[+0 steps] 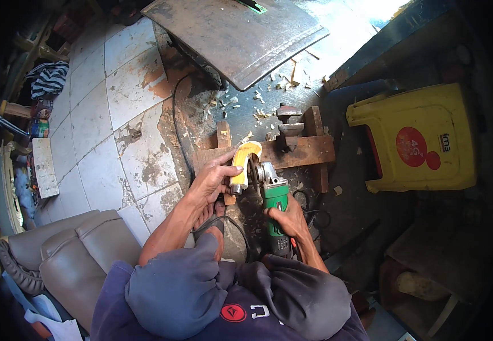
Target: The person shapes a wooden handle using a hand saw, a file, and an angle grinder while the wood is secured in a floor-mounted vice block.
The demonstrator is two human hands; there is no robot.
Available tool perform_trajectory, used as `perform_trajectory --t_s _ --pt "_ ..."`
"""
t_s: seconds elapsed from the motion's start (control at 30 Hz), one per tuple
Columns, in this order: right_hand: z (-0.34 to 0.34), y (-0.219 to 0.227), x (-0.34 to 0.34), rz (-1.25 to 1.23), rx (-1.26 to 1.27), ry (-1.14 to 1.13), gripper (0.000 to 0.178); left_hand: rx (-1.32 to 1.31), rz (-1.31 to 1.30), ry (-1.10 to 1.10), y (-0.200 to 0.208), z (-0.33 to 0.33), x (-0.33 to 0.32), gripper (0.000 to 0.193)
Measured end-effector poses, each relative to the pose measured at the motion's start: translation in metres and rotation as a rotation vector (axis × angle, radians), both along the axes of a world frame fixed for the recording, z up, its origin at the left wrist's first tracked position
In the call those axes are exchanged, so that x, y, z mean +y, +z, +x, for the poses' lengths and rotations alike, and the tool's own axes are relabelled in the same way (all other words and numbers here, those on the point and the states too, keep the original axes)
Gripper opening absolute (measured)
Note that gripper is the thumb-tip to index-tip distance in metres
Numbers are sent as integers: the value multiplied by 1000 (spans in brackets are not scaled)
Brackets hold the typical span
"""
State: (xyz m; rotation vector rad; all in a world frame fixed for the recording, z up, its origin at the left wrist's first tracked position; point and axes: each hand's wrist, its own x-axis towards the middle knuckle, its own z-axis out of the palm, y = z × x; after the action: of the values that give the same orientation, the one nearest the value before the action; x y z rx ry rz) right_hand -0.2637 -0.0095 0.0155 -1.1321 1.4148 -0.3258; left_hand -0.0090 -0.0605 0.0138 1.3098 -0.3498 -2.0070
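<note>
My left hand (206, 183) is closed around a yellow, curved handle-like piece (241, 166) with a metal collar at its near end. My right hand (291, 220) grips the green body of an angle grinder (275, 196) whose metal head points away from me. The grinder's disc (254, 170) stands right beside the inner curve of the yellow piece; whether they touch, I cannot tell. Just beyond both hands lies a wooden beam (303, 152) with a small metal anvil-like block (290, 129) fixed on it.
A metal-topped table (235, 40) stands ahead, with wood shavings (283, 84) on the floor near it. To the right is a yellow plastic stool (451, 136). Dark cords (175, 125) run across the floor. A brown padded seat (87, 256) sits at the left, beside white tiles (93, 131).
</note>
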Motion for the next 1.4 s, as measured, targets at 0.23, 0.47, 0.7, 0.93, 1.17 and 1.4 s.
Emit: perform_trajectory --t_s 0.23,0.47,0.7,0.93,1.17,1.4 --pt "0 -1 2 -37 -12 -33 59 14 -3 -2 -1 0 0 73" --pt "0 2 -1 23 -16 -13 65 20 -1 -16 -6 2 1 73" --pt "-1 -3 1 -11 -12 1 65 10 -2 3 -3 1 1 72" --pt "-5 -3 5 -15 -37 -29 65 14 -3 6 -6 3 1 72" --pt "-6 -8 7 -19 -20 -39 66 68 25 14 -4 3 3 72" --pt "-3 -9 3 19 -24 -32 65 84 20 6 -10 4 3 71"
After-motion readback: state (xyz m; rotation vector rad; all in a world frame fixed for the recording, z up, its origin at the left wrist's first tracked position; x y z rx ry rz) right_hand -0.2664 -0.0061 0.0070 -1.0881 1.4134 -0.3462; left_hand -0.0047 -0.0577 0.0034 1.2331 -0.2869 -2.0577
